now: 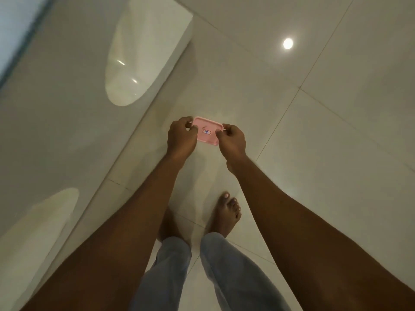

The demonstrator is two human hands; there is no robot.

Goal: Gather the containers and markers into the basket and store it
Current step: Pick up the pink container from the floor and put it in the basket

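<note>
One pink container is in view, a shallow rounded-rectangle piece with a raised rim and a small printed label near its middle; it is held up in the air between both hands, above the tiled floor and ahead of the person's feet; the left hand has its grip clamped on the container's left short end, fingers curled over the rim; the right hand has its grip pinched on the right short end, thumb and fingertips closed on the edge; both forearms reach forward from the bottom corners of the view and meet at the container; below it, two bare feet stand on the floor, the right foot plainly seen, the left partly hidden behind the left forearm; two legs in light blue jeans show beneath; a glossy white counter runs along the left, just beside the person; one round light reflection shines on the floor tiles.
</note>
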